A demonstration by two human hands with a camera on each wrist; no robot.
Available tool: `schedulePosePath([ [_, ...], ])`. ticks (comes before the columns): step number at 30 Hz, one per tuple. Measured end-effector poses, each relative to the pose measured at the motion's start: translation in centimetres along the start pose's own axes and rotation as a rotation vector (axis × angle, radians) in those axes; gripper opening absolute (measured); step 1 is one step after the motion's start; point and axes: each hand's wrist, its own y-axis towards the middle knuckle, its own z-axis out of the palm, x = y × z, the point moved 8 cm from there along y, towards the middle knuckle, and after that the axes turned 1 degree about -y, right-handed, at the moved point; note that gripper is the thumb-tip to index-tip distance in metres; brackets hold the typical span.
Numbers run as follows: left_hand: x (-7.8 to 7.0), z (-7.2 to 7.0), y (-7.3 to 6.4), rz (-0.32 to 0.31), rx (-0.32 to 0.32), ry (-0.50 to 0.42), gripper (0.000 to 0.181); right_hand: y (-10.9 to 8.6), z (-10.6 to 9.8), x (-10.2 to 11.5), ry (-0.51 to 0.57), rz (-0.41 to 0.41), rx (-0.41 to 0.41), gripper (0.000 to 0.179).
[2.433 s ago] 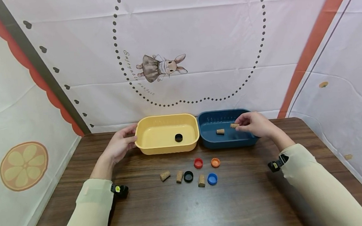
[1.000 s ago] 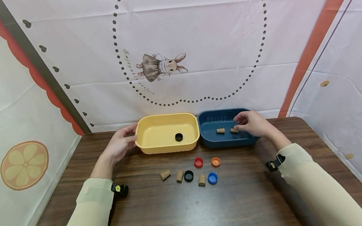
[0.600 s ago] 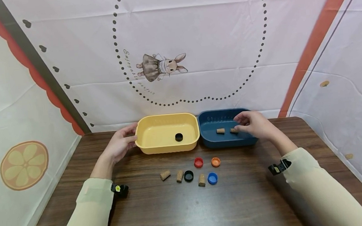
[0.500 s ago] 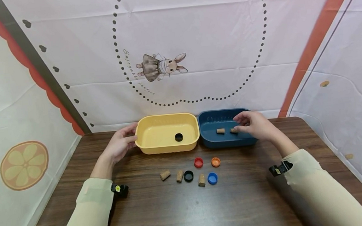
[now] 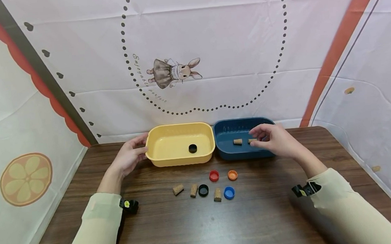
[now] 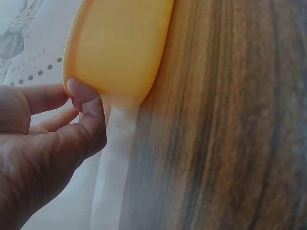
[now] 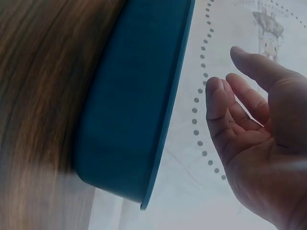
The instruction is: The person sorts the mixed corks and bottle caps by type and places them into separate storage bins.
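At the back of the table my left hand [image 5: 129, 156] pinches the left end of a yellow plastic bin [image 5: 181, 161]. In the left wrist view, thumb and fingertips [image 6: 78, 88] meet at its rim. A black bottle cap [image 5: 192, 148] lies inside that bin. My right hand [image 5: 277, 140] hovers above the right side of a dark blue bin [image 5: 244, 155], fingers loosely bent and holding nothing. Two wine corks lie in the blue bin: one cork [image 5: 237, 142] near its middle, another cork [image 5: 251, 141] partly hidden behind the right fingertips.
In front of the bins, on the wooden table [image 5: 204, 228], are a red cap [image 5: 214, 175], an orange cap [image 5: 232, 175], a blue cap [image 5: 229, 193], a black cap [image 5: 203, 190] and three corks [image 5: 178, 189]. A printed cloth [image 5: 232, 58] hangs right behind the bins.
My right hand has let go of a cork, which now lies in the blue bin, and has drawn slightly back and to the right. The left hand stays on the yellow bin.
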Motion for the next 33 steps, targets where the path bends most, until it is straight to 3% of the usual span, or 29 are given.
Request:
schedulePosePath([
  [20, 0.1, 0.0, 0.0, -0.002, 0.002, 0.001, 0.063, -2.0, 3.3, 1.9, 0.053, -0.056, 0.066, 0.033],
  [33, -0.1, 0.1, 0.0, 0.012, 0.003, -0.007, 0.062, -2.5, 6.8, 2.3, 0.098, -0.092, 0.191, 0.033],
])
